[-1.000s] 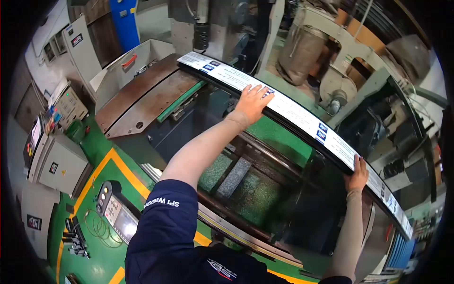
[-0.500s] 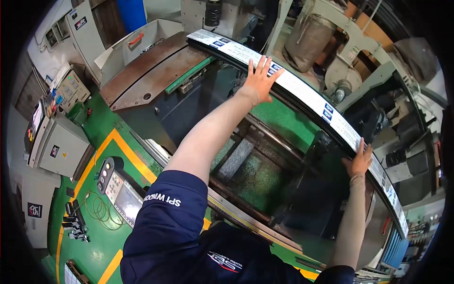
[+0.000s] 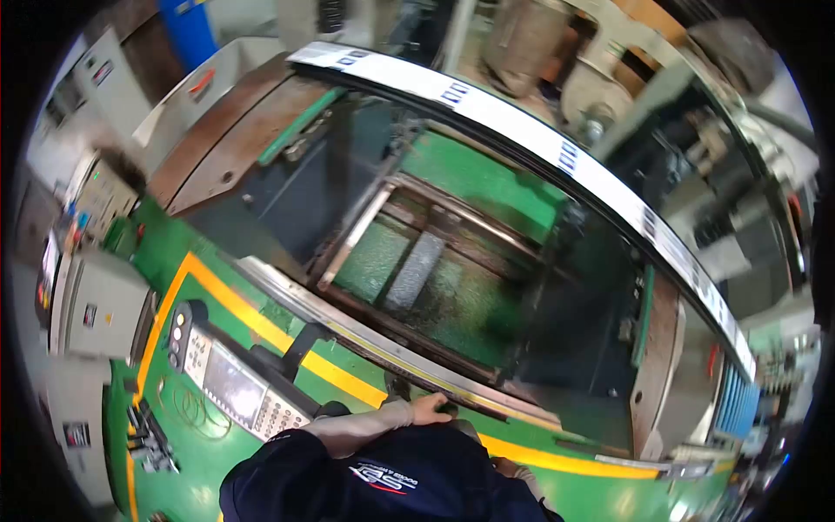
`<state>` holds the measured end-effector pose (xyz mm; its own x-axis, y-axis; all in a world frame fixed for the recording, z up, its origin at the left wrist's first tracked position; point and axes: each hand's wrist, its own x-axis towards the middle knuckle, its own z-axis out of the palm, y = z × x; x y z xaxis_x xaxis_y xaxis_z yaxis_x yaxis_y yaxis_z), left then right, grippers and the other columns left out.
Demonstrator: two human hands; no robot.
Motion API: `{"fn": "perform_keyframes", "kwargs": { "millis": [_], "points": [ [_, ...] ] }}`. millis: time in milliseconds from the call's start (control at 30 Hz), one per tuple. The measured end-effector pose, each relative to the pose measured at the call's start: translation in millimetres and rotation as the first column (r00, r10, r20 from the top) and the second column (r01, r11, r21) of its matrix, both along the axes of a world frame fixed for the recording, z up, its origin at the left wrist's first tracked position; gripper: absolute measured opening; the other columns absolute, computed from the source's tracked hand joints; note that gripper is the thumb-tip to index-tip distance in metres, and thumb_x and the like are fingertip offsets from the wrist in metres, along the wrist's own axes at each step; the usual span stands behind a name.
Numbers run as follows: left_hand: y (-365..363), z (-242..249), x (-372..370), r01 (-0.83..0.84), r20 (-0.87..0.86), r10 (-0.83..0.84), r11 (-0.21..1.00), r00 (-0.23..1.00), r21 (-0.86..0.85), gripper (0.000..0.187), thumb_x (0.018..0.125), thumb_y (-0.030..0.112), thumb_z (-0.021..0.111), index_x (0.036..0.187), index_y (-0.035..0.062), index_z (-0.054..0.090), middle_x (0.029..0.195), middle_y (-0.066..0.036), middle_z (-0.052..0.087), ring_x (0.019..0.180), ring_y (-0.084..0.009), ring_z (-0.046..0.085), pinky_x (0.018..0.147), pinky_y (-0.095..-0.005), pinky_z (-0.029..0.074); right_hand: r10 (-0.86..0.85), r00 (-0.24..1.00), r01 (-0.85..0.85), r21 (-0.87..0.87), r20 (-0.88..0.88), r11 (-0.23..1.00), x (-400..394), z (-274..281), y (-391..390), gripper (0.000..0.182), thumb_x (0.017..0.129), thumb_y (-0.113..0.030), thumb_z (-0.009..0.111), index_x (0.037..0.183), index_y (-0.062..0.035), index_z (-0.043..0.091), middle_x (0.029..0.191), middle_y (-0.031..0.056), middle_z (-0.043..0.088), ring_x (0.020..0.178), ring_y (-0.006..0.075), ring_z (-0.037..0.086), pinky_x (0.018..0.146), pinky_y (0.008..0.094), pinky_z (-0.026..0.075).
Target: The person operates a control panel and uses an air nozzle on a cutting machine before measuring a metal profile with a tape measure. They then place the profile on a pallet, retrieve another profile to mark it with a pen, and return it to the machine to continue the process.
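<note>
My left hand [image 3: 430, 408] is low in front of my body, close to the machine's near rail [image 3: 383, 346]. Motion blurs its fingers, and a small dark patch shows beside them, so I cannot make out whether it holds anything. Further right, my right hand [image 3: 506, 468] is down against my body, mostly hidden by the dark shirt. A long black profile [image 3: 522, 165] with a white film strip [image 3: 509, 126] and dark printed logos lies across the far side of the machine. Neither hand touches it.
A control panel [image 3: 233, 387] with a screen and buttons stands at left. The machine has an open central bay [image 3: 409, 261] with a metal block inside. Grey cabinets [image 3: 103, 304] and coiled cable [image 3: 193, 413] are further left. Yellow lines [image 3: 339, 376] mark the green floor.
Both hands have left the white-filmed profile and dropped back towards my body. The view has shifted, showing more of the bay and the control panel.
</note>
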<state>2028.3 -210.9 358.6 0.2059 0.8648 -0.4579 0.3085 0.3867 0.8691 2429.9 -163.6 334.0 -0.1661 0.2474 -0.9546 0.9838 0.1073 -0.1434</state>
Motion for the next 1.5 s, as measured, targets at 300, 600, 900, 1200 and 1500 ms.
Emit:
{"fn": "perform_keyframes", "kwargs": {
  "millis": [300, 600, 900, 1200, 1500],
  "points": [
    [-13.4, 12.2, 31.3, 0.209, -0.232, -0.208, 0.978, 0.950, -0.022, 0.068, 0.086, 0.059, 0.062, 0.127, 0.0057, 0.056, 0.119, -0.022, 0.064, 0.111, -0.0367, 0.062, 0.097, -0.0415, 0.048, 0.778, 0.298, -0.271, 0.733, -0.553, 0.624, -24.3, 26.8, -45.7, 0.046, 0.079, -0.018, 0.061, 0.124, -0.0087, 0.061, 0.116, 0.0151, 0.063, 0.105, 0.0306, 0.060, 0.092, 0.0443, 0.047],
    [-116.8, -59.0, 127.5, 0.239, -0.190, -0.265, 0.960, 0.945, -0.146, 0.058, 0.087, 0.050, 0.064, 0.120, 0.0024, 0.062, 0.128, -0.018, 0.061, 0.117, -0.0350, 0.059, 0.101, -0.0403, 0.045, 0.763, 0.635, -0.603, 0.540, -0.122, 0.587, -31.0, 56.3, -128.5, 0.020, 0.078, -0.015, 0.057, 0.090, -0.0032, 0.067, 0.115, 0.0152, 0.062, 0.106, 0.0292, 0.061, 0.088, 0.0414, 0.049],
    [-163.6, 21.6, 97.3, -0.276, 0.049, 0.280, 0.958, 0.959, -0.071, 0.041, 0.096, 0.035, 0.063, 0.119, 0.0009, 0.061, 0.108, -0.013, 0.070, 0.100, -0.0206, 0.066, 0.089, -0.0336, 0.051, 0.194, 0.811, 0.217, 0.592, -0.551, 0.777, 62.7, 145.4, -121.7, 0.025, 0.083, -0.021, 0.066, 0.095, 0.0006, 0.065, 0.100, 0.0144, 0.065, 0.084, 0.0311, 0.064, 0.077, 0.0409, 0.053],
    [-152.6, 129.3, 89.8, -0.149, 0.740, 0.302, 0.952, 0.601, -0.267, 0.046, 0.103, 0.051, 0.041, 0.125, 0.0127, 0.055, 0.107, -0.003, 0.066, 0.094, -0.0142, 0.064, 0.080, -0.0334, 0.052, -0.699, 0.032, 0.486, -0.600, -0.714, 0.635, -134.8, 178.9, -123.4, 0.036, 0.090, -0.008, 0.067, 0.124, -0.0009, 0.056, 0.096, 0.0045, 0.063, 0.078, 0.0133, 0.061, 0.068, 0.0280, 0.051],
    [-242.8, 208.7, -63.4, -0.230, 0.798, 0.416, 0.909, 0.436, -0.348, 0.027, 0.105, 0.034, 0.044, 0.103, 0.0086, 0.053, 0.080, 0.001, 0.045, 0.068, -0.0099, 0.042, 0.063, -0.0256, 0.038, -0.081, 0.137, 0.097, -0.068, -0.987, 0.993, -305.1, 233.7, -142.1, 0.021, 0.085, -0.016, 0.076, 0.096, -0.0004, 0.068, 0.087, 0.0065, 0.065, 0.086, 0.0162, 0.063, 0.075, 0.0302, 0.049]
  ]
}}
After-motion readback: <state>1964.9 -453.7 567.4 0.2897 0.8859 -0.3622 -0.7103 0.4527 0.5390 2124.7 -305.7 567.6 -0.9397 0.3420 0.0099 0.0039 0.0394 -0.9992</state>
